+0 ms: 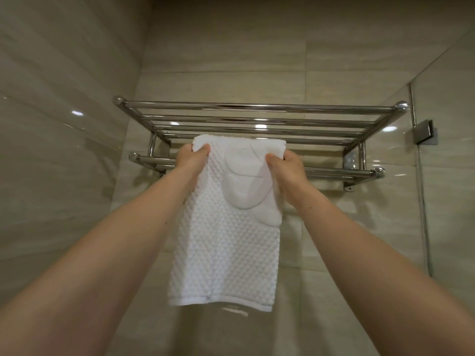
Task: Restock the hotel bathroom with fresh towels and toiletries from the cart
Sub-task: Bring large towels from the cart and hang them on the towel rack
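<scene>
A white waffle-textured towel (pixel 228 237) with an embossed emblem hangs down in front of a chrome wall rack (pixel 257 109). My left hand (pixel 191 160) grips the towel's top left corner, thumb on the front. At the top right corner my right hand (pixel 288 168) pinches it the same way. The towel's upper edge sits level with the rack's lower hanging bar (pixel 341 173), between that bar and the upper shelf of tubes. Whether the cloth lies over the bar is hidden behind the towel.
Glossy beige tiled walls close in on the left and behind. A glass shower panel with a metal clamp (pixel 425 131) stands at the right. The rack's upper shelf carries nothing.
</scene>
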Demonstrator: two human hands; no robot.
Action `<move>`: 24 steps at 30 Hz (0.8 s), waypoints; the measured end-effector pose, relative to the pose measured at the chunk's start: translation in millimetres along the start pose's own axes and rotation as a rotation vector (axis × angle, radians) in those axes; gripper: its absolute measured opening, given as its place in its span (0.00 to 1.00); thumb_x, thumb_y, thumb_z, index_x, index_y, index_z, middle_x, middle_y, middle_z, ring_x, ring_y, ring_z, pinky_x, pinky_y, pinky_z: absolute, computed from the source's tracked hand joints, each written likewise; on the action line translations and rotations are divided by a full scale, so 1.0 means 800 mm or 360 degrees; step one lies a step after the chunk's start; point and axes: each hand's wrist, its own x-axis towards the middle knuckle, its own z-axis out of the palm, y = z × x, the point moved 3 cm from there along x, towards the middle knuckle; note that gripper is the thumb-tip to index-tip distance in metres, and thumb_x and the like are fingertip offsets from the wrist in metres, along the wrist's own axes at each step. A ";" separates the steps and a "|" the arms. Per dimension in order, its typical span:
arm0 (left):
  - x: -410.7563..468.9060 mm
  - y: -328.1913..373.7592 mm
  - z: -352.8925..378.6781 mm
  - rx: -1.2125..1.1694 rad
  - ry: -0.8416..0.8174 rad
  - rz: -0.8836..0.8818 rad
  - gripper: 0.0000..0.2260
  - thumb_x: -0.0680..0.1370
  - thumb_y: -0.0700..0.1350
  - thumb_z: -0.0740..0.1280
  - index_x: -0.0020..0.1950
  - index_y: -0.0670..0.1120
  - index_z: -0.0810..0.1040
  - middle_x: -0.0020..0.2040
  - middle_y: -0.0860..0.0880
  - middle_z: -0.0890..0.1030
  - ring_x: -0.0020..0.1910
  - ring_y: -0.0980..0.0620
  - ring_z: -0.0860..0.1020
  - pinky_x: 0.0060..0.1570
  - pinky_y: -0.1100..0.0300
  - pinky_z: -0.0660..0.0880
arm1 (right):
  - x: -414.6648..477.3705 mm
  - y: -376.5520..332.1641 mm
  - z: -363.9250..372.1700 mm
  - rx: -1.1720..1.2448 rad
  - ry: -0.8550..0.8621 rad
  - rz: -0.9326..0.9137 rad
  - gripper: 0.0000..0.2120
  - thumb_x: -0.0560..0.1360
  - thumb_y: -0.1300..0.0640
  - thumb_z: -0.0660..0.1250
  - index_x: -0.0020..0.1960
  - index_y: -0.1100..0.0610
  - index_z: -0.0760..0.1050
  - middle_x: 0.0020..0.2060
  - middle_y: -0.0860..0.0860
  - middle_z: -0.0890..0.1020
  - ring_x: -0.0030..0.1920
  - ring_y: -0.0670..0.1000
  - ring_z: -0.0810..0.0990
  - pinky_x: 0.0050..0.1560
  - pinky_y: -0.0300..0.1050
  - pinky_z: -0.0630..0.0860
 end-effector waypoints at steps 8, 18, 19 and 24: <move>0.054 -0.016 -0.062 0.0113 0.0231 0.0092 0.08 0.80 0.47 0.66 0.56 0.45 0.76 0.51 0.46 0.77 0.49 0.47 0.75 0.49 0.58 0.71 | 0.029 0.010 0.080 -0.0310 0.0039 -0.0038 0.07 0.74 0.55 0.68 0.46 0.58 0.82 0.41 0.53 0.85 0.44 0.57 0.84 0.51 0.58 0.82; 0.096 -0.029 -0.142 0.0240 0.0444 0.0099 0.11 0.78 0.47 0.69 0.37 0.48 0.71 0.38 0.51 0.74 0.44 0.49 0.73 0.44 0.61 0.68 | 0.039 0.020 0.165 -0.0397 -0.0098 -0.0071 0.08 0.76 0.58 0.61 0.44 0.58 0.78 0.41 0.56 0.84 0.45 0.61 0.83 0.48 0.57 0.81; 0.099 -0.031 -0.146 0.0234 0.0467 0.0115 0.09 0.77 0.47 0.70 0.42 0.46 0.73 0.40 0.51 0.74 0.45 0.49 0.73 0.45 0.61 0.68 | 0.041 0.020 0.170 -0.0416 -0.0124 -0.0070 0.09 0.75 0.59 0.60 0.46 0.59 0.78 0.42 0.58 0.84 0.46 0.62 0.83 0.49 0.59 0.81; 0.106 -0.033 -0.162 0.0281 0.0598 0.0321 0.16 0.74 0.46 0.74 0.57 0.46 0.72 0.55 0.49 0.74 0.48 0.50 0.75 0.46 0.62 0.70 | 0.041 0.027 0.175 -0.0420 0.0018 -0.0095 0.08 0.76 0.54 0.66 0.53 0.54 0.70 0.44 0.50 0.79 0.46 0.56 0.81 0.51 0.60 0.81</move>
